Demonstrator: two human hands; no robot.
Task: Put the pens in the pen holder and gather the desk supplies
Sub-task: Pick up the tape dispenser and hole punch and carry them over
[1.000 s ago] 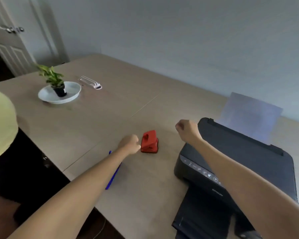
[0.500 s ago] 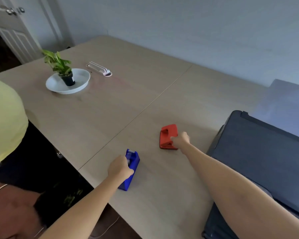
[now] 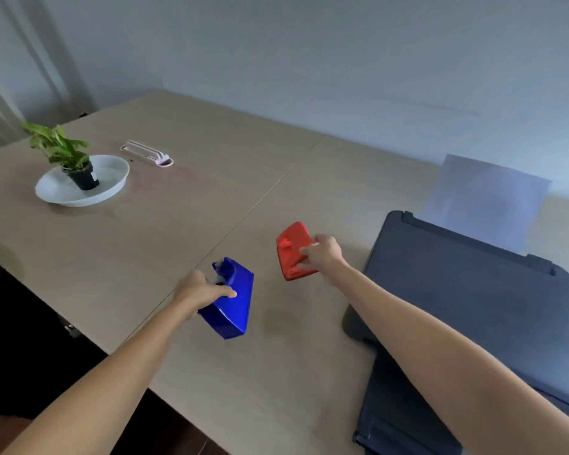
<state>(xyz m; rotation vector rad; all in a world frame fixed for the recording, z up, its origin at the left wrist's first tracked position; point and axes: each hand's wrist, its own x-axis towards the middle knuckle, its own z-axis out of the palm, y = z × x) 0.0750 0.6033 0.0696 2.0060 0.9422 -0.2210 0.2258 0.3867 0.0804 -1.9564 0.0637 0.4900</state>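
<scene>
Both hands got a closed grip rn: left hand [image 3: 201,289] on the blue tape dispenser [image 3: 231,302], right hand [image 3: 321,254] on the red hole punch [image 3: 292,249], both tilted above the tabletop [image 3: 184,205]. Def the gather-supplies step imo. Next: set em down together. No pens/holder in view tho.

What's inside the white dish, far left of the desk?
A small potted plant in a black pot stands inside the white dish, roughly centred. The dish floor around it looks bare. The spot under the pot is covered.

tape dispenser [image 3: 232,300] left of hole punch [image 3: 293,251], printer [image 3: 467,290] right
</scene>
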